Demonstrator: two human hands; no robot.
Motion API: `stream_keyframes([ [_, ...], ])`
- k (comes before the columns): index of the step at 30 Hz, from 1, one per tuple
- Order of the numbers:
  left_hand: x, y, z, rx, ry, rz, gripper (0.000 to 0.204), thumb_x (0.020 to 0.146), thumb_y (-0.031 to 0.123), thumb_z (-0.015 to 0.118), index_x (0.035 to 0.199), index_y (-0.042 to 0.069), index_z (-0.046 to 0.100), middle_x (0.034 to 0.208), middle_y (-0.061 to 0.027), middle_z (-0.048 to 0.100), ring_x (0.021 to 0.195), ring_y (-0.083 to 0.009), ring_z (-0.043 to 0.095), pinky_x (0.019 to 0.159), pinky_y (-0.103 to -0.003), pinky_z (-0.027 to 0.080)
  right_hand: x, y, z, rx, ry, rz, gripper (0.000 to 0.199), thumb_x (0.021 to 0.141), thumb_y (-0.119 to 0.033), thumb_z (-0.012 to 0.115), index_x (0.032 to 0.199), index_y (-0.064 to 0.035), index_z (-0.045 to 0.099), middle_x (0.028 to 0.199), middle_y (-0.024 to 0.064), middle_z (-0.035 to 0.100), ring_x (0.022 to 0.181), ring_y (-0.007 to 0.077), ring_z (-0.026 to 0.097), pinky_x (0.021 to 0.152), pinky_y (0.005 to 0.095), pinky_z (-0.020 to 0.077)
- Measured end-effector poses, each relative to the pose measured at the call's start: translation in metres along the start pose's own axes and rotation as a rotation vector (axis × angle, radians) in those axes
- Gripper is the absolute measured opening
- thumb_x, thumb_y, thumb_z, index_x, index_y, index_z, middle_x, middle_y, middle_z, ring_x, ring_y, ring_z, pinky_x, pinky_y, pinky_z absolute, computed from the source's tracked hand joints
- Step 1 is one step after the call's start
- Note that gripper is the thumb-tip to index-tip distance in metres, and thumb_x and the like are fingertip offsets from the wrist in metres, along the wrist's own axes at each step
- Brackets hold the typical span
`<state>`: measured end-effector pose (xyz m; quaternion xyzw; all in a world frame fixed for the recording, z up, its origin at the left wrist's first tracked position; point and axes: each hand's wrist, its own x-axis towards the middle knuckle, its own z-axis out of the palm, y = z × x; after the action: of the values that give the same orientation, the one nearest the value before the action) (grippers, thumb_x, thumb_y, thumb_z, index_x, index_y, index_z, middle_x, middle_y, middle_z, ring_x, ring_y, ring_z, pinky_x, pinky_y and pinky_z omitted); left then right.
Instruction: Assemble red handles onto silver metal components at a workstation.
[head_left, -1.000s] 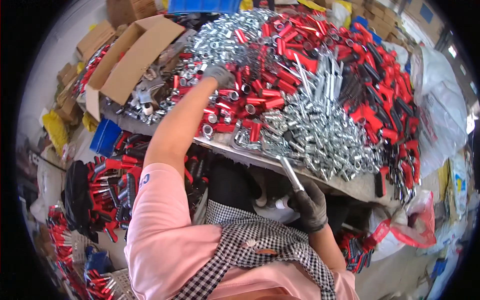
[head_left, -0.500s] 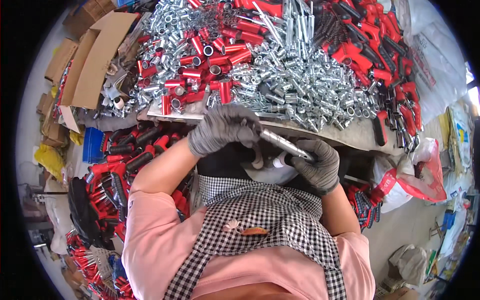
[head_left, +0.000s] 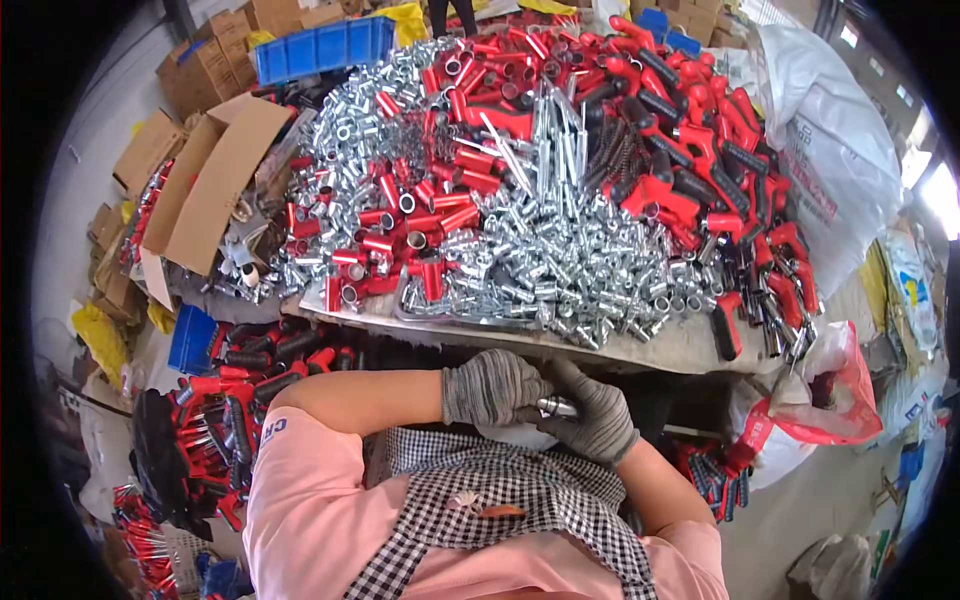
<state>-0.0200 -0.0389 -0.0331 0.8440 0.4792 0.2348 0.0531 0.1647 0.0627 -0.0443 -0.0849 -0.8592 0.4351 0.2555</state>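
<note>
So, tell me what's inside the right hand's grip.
The right hand holds a shiny metal piece, a short stretch of it showing beside the left hand. The hands cover the rest, so its full shape can't be seen.

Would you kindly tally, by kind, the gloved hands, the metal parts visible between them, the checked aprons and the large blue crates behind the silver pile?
Gloved hands: 2 (left hand, right hand)
Metal part: 1
Checked apron: 1
Large blue crate: 1
Total: 5
</note>
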Motion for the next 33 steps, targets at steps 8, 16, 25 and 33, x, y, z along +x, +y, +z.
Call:
stream_keyframes([
  [8,0.041,-0.008,-0.018,0.080,-0.293,-0.215,0.041,0.069,0.043,0.068,0.086,0.006,0.060,0.072,-0.0119,0.061,0.067,-0.0307,0.062,0.059,-0.042,0.049,-0.019,0.021,-0.025,0.248,-0.012,0.198,0.041,0.081,-0.014,0.072,0.116,0.0014,0.060,0.095,0.0131,0.069,0.084,0.0177,0.068,0.075,0.0284,0.0538],
  [16,0.128,-0.038,-0.049,0.068,-0.230,-0.266,0.068,0.075,0.056,0.067,0.118,0.002,0.057,0.109,-0.0196,0.061,0.097,-0.0330,0.060,0.085,-0.040,0.048,-0.057,0.052,-0.053,0.461,0.280,0.323,0.031,0.081,-0.013,0.073,0.106,0.0021,0.063,0.087,0.0067,0.068,0.082,0.0100,0.063,0.073,0.0257,0.0511],
  [25,0.186,-0.022,-0.017,-0.136,-0.437,-0.013,0.057,0.078,0.052,0.063,0.103,0.001,0.062,0.094,-0.0181,0.064,0.087,-0.0344,0.063,0.075,-0.042,0.050,-0.065,0.049,-0.076,0.630,0.476,0.417,0.034,0.078,-0.019,0.077,0.101,0.0019,0.064,0.088,0.0066,0.067,0.081,0.0114,0.061,0.075,0.0270,0.0500],
  [33,0.166,-0.033,0.014,-0.151,-0.528,0.146,0.039,0.081,0.040,0.063,0.098,0.005,0.058,0.090,-0.0132,0.059,0.084,-0.0330,0.057,0.070,-0.043,0.047,-0.062,0.065,-0.063,0.707,0.475,0.322,0.044,0.074,-0.016,0.080,0.110,0.0009,0.061,0.099,0.0078,0.066,0.091,0.0134,0.061,0.082,0.0289,0.0493],
])
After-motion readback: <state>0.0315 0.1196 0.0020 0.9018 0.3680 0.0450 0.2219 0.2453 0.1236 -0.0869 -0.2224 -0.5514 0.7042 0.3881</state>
